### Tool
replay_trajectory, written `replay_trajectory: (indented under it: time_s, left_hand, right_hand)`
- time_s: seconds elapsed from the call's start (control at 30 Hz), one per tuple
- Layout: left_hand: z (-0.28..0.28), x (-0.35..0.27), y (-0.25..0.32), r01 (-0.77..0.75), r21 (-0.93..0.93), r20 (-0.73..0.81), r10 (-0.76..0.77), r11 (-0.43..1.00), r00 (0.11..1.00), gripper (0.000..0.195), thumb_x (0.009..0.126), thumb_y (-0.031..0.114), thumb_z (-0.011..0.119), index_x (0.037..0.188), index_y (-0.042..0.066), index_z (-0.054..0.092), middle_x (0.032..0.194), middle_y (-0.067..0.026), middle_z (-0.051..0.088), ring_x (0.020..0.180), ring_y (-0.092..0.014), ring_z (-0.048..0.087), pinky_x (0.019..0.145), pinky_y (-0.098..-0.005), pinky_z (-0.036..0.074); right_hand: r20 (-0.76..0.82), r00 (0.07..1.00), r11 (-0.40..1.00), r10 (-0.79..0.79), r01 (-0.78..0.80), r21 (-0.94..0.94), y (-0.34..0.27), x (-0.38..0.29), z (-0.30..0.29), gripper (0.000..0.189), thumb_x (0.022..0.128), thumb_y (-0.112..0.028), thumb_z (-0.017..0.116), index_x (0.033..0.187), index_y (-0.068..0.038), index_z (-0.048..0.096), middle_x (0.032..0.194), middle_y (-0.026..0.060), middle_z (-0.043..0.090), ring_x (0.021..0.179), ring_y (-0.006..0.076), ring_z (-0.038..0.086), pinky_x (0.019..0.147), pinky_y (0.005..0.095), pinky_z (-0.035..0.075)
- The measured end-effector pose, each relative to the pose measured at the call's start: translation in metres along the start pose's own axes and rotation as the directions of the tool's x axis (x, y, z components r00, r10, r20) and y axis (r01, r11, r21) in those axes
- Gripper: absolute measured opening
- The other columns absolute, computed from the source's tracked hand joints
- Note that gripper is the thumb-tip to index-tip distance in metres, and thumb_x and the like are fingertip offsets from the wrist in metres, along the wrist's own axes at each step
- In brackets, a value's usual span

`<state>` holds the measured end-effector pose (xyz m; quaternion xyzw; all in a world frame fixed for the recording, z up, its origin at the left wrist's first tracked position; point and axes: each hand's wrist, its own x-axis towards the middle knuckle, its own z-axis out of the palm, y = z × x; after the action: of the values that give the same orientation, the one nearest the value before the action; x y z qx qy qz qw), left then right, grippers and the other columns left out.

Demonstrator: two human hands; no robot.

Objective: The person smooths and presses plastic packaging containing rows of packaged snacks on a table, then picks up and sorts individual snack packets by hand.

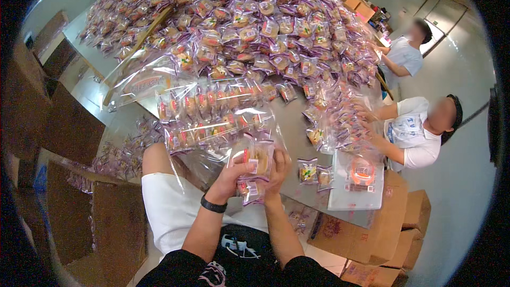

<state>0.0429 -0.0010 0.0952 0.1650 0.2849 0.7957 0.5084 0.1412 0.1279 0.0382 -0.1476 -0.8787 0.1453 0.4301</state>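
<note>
Between my two hands are several small clear-and-purple wrapped food packets (257,161), which look like pastries. My left hand (233,175), with a black band on the wrist, grips them from the left. On their right side, my right hand (279,169) has its fingers bent around them. Just beyond my hands lies a large clear plastic bag (149,83) with printing on it; rows of the same packets (211,99) stand side by side in it. Behind the bag rises a big heap of wrapped packets (255,20). Two loose packets (308,171) lie to the right of my hands.
At right, a co-worker in a white shirt (422,135) handles another filled bag (346,123); a second co-worker (404,54) stands farther back. A stack of flat printed bags (354,199) lies at the table edge. Cardboard boxes (362,223) stand at lower right, and an open carton (95,215) at left.
</note>
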Motion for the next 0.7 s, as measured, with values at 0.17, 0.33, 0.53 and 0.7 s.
replay_trajectory:
  time_s: [0.17, 0.33, 0.53, 0.7]
  left_hand:
    - [-0.002, 0.000, 0.008, -0.054, 0.598, 0.008, 0.062, 0.800, 0.998, 0.071, 0.084, 0.019, 0.072, 0.145, 0.002, 0.040, 0.118, -0.0083, 0.061, 0.100, -0.014, 0.059, 0.086, -0.0296, 0.052]
    - [-0.009, 0.007, 0.008, 0.075, 0.732, -0.113, 0.012, 0.677, 0.994, 0.074, 0.084, 0.020, 0.070, 0.149, 0.006, 0.038, 0.120, -0.0072, 0.060, 0.099, -0.015, 0.059, 0.088, -0.0308, 0.050]
    - [-0.007, 0.012, -0.009, -0.186, 0.693, -0.093, 0.342, 0.697, 0.935, 0.061, 0.088, 0.020, 0.064, 0.142, 0.002, 0.042, 0.117, -0.0062, 0.061, 0.101, -0.014, 0.059, 0.089, -0.0302, 0.050]
    - [0.016, 0.018, -0.017, -0.169, 0.434, -0.058, 0.214, 0.885, 0.975, 0.055, 0.091, 0.018, 0.062, 0.140, 0.001, 0.043, 0.120, -0.0062, 0.061, 0.104, -0.014, 0.060, 0.090, -0.0297, 0.051]
  right_hand:
    - [-0.053, 0.998, 0.996, 0.035, -0.039, -0.083, 0.010, 0.012, 0.007, 0.043, 0.090, -0.020, 0.064, 0.128, -0.001, 0.060, 0.139, 0.0188, 0.054, 0.126, 0.0401, 0.049, 0.107, 0.0502, 0.037]
    - [-0.097, 0.987, 0.990, 0.129, -0.122, 0.076, 0.007, 0.019, 0.017, 0.038, 0.090, -0.009, 0.061, 0.127, -0.002, 0.060, 0.137, 0.0187, 0.055, 0.127, 0.0396, 0.050, 0.107, 0.0495, 0.038]
    - [-0.072, 0.997, 0.999, -0.008, 0.005, -0.032, 0.003, 0.032, 0.028, 0.049, 0.086, -0.014, 0.068, 0.133, -0.005, 0.057, 0.137, 0.0155, 0.054, 0.126, 0.0392, 0.051, 0.107, 0.0479, 0.039]
    - [0.073, 0.956, 0.792, 0.284, -0.277, 0.544, 0.108, -0.018, 0.081, 0.052, 0.088, -0.020, 0.064, 0.137, -0.006, 0.055, 0.139, 0.0151, 0.053, 0.128, 0.0385, 0.049, 0.111, 0.0480, 0.036]
